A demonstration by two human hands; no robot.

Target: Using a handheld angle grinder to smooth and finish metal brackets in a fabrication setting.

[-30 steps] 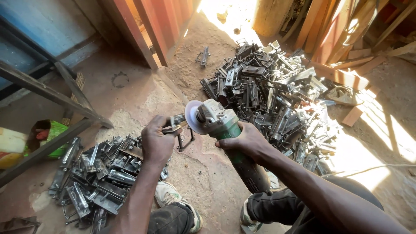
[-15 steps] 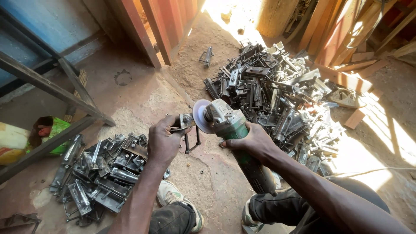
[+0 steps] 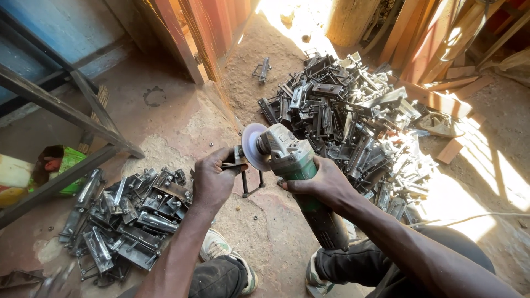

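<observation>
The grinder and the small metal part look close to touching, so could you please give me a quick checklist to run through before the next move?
1. Right hand wrapped around the grinder body: ok.
2. Left hand pinching the metal part firmly: ok.
3. Left fingers close to the disc: not ok.
4. Gloves on both hands: not ok, bare.
5. Disc spinning: cannot tell.
6. Shoes away from the disc: ok.
</observation>
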